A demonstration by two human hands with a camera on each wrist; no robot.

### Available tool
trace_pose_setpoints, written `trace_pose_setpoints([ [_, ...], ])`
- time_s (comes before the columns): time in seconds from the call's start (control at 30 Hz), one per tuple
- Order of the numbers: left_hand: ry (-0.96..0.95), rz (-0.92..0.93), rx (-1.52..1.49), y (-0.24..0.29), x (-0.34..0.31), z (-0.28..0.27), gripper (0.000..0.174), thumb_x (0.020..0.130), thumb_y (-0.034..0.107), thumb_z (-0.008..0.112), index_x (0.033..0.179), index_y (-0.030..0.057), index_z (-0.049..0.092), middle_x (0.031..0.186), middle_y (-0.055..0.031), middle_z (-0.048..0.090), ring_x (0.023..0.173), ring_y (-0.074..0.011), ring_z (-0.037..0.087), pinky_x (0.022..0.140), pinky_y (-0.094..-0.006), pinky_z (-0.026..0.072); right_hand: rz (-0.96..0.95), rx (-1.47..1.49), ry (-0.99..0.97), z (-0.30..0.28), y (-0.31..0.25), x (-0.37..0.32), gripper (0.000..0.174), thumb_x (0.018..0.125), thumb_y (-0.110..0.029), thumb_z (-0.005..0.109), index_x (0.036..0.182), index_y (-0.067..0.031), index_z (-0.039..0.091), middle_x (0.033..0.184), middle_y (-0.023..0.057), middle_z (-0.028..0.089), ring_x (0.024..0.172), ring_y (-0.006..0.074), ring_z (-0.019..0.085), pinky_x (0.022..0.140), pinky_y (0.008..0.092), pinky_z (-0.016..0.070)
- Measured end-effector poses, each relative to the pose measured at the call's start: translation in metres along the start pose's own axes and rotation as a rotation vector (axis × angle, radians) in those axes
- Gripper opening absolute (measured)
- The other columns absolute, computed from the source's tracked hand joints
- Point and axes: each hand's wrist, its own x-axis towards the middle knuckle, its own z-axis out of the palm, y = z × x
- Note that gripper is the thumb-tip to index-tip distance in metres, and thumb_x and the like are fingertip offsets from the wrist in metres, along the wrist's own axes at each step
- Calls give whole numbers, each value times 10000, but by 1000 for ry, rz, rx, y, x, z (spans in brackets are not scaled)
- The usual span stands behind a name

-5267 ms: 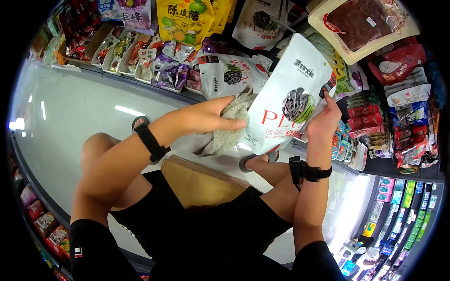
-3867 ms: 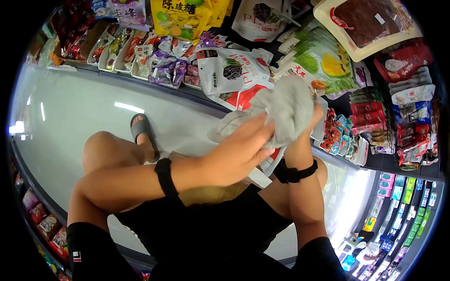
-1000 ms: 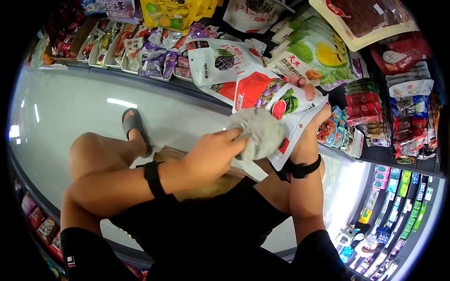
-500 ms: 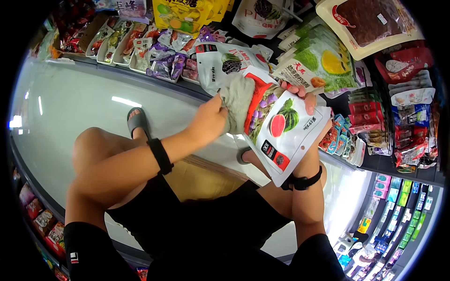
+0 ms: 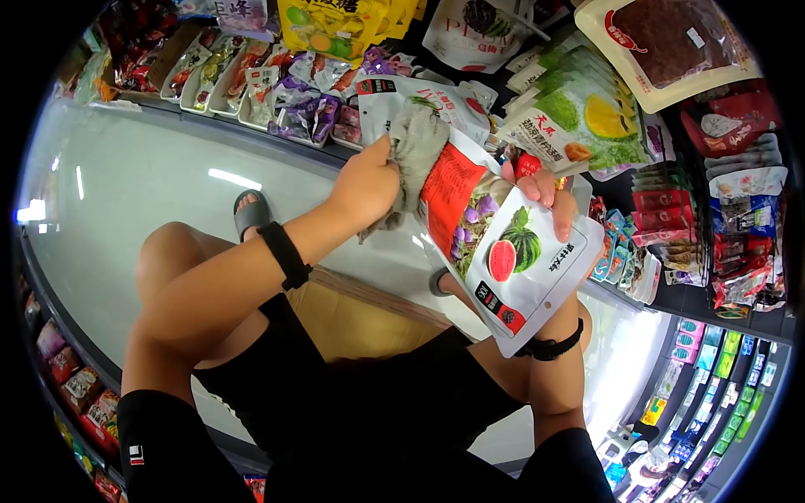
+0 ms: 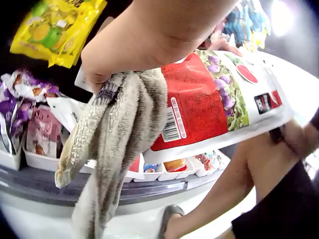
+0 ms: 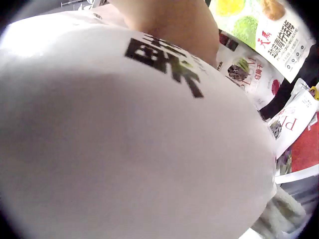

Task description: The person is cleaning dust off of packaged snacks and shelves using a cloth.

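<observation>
My left hand (image 5: 369, 180) grips a crumpled grey cloth (image 5: 422, 151) against the red end of a white snack bag (image 5: 545, 251). My right hand (image 5: 549, 197) holds this bag, its fingers curled over the upper edge. The side facing up has a watermelon picture, purple flowers and a red text panel. In the left wrist view the cloth (image 6: 132, 109) hangs in folds beside the bag's barcode, the left fingers mostly hidden. The bag's white surface (image 7: 129, 144) fills most of the right wrist view, covering much of the right hand.
Behind the hands, a dark shelf carries a white plum bag (image 5: 457, 105), green lemon bags (image 5: 570, 117), a yellow candy bag (image 5: 331, 29) and white trays of small wrapped snacks. A cardboard box (image 5: 360, 323) lies between the legs. More shelves stand at lower right.
The bag has been turned from its plum side to its watermelon side. The cloth passed across its surface, then moved left to the red end. Lately the bag shifted slightly right and down.
</observation>
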Motion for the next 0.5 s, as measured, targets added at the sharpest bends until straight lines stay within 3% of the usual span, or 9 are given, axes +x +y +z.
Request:
trace_pose_setpoints([
  [0.07,13,87,364,17,-12,6,406,910,125,445,1302,84,540,1029,-240,669,968,-404,643,829,-455,516,-1,-12,0,0,1,0,260,775,-372,388,606,-176,354,881,45,446,947,218,468,1168,403,215],
  [0.1,6,90,363,20,-17,9,406,910,125,445,1302,84,540,1029,-240,669,968,-404,643,829,-455,516,-1,-19,0,0,0,-2,265,776,-378,387,606,-177,352,879,45,442,943,218,465,1169,404,210],
  [0.17,-29,325,334,27,-25,12,407,903,164,486,1299,85,541,1077,-226,661,997,-441,612,867,-484,497,-5,-26,-1,-1,1,-3,275,777,-390,387,607,-177,348,875,45,434,934,217,459,1172,405,200],
  [0.27,-175,253,297,39,-26,7,432,924,222,509,1330,76,521,1136,-260,637,1055,-431,604,895,-483,483,39,-44,-21,-5,0,-1,298,774,-412,389,605,-172,335,870,48,435,931,220,458,1152,402,208],
  [0.4,-147,334,302,32,-25,8,482,944,298,527,1359,55,492,1122,-288,637,1059,-440,608,897,-486,481,79,22,-91,-1,-6,4,303,782,-413,383,607,-174,322,856,41,426,895,201,456,1158,404,220],
  [0.5,-141,219,358,31,-22,1,553,946,384,542,1370,36,471,1046,-293,660,1001,-458,631,860,-501,494,110,84,-138,-10,-3,5,306,786,-419,394,610,-178,326,844,26,416,870,173,456,1180,412,220],
])
